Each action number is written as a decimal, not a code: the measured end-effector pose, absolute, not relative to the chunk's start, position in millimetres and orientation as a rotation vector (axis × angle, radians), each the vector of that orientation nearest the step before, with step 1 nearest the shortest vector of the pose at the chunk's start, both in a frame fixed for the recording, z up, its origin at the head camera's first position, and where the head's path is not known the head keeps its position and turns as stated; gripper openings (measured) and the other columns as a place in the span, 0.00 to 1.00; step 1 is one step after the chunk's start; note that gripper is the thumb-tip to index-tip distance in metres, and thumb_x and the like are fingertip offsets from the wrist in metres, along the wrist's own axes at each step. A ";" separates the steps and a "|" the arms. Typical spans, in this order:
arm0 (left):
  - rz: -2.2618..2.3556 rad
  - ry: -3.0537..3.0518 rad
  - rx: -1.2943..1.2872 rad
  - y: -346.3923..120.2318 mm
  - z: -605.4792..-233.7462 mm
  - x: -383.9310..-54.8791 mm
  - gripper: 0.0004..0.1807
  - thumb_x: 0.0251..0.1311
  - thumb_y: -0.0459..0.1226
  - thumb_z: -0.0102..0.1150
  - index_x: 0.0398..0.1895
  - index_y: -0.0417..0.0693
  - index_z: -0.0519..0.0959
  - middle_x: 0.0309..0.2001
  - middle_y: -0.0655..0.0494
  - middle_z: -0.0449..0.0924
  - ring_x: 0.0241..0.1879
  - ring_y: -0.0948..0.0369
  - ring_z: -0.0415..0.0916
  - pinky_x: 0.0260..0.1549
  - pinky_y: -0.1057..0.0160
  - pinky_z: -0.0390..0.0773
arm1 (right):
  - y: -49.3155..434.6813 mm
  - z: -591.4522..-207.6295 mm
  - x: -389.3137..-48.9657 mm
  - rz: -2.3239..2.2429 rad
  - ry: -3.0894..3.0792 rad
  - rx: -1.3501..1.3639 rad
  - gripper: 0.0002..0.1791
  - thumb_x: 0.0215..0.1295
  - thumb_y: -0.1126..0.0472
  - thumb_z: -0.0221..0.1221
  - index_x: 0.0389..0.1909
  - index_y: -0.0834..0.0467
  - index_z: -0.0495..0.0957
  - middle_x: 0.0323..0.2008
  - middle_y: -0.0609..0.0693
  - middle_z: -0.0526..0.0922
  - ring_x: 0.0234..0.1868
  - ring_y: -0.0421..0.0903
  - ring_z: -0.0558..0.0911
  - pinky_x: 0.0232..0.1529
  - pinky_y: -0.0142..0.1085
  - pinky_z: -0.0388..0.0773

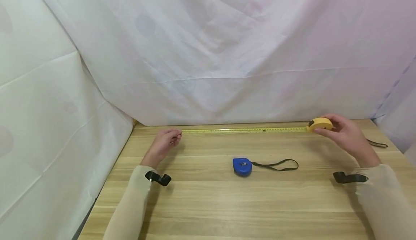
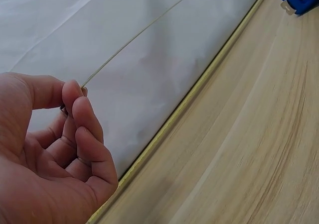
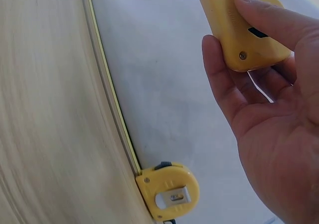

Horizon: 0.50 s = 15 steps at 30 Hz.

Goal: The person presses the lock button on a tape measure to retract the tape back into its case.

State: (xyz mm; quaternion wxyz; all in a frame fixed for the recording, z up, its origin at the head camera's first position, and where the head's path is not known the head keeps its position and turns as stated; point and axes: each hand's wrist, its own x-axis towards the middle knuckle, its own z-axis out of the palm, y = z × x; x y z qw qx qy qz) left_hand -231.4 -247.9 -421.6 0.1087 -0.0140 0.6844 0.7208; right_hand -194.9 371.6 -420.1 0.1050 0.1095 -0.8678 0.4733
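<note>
My right hand [image 1: 346,133] grips a yellow tape measure [image 1: 321,123] by its case, the thumb over one face in the right wrist view. From it the yellow blade [image 1: 234,130] runs left, stretched out, to my left hand [image 1: 163,142]. There my left thumb and fingertips pinch the blade's end, and in the left wrist view the blade [image 2: 142,31] shows almost edge-on. A second yellow tape measure [image 3: 172,191], with a metal belt clip, stands at the back of the table; its blade [image 3: 113,92] lies drawn out along the back edge.
On the wooden table [image 1: 211,204], between my forearms, lies a blue tape measure [image 1: 242,166] with a black wrist strap [image 1: 276,166]. Another dark strap [image 1: 377,144] lies right of my right hand. White cloth [image 1: 208,95] hangs behind the table and on the left.
</note>
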 end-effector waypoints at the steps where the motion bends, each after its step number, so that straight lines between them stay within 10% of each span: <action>1: 2.117 2.010 -0.035 -246.6 -421.9 -231.8 0.10 0.83 0.32 0.55 0.48 0.29 0.80 0.36 0.54 0.81 0.36 0.64 0.75 0.38 0.68 0.77 | 369.8 -419.8 -195.5 1.399 -2.554 0.329 0.20 0.72 0.71 0.72 0.61 0.64 0.80 0.48 0.37 0.83 0.42 0.33 0.83 0.38 0.23 0.81; 15: 2.088 2.004 -0.009 -221.5 -421.6 -230.9 0.10 0.84 0.33 0.55 0.50 0.31 0.80 0.35 0.56 0.79 0.35 0.64 0.74 0.38 0.67 0.77 | 347.9 -423.3 -202.9 1.289 -2.556 0.347 0.22 0.68 0.73 0.75 0.60 0.63 0.83 0.46 0.36 0.83 0.42 0.32 0.82 0.38 0.23 0.81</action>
